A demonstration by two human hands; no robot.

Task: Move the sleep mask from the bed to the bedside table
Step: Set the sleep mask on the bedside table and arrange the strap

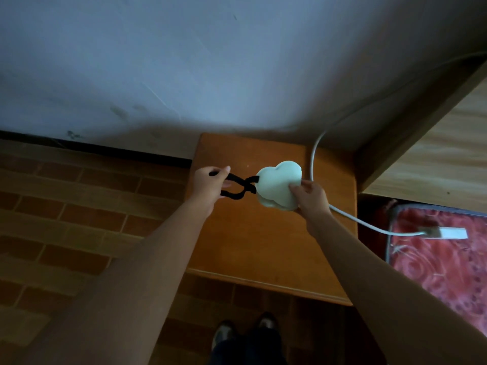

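The pale green sleep mask (278, 186) is held up in the air over the far part of the wooden bedside worktop (263, 246), stretched between two bare hands and not touching the surface. The right hand (311, 197) is closed on the mask's padded body, fingers pinching its right edge, so the mask sits just left of that grip and partly against the palm. The mask appears folded double, its lobed outline turned toward the camera. Its black strap (238, 184) runs left from the padded part in a loop, and the left hand (210, 184) is closed around the far end of that loop, with the strap passing through the fingers. The two grips stand apart with the strap drawn between them. A white cable (313, 154) comes down along the wall at the far right corner of the worktop, passes behind the right hand and runs on to a white plug block (448, 233) lying on the red patterned bed cover (442, 272) at the right. Near the bottom edge, two shoes (245, 330) stand on the brick-patterned floor (79, 206).
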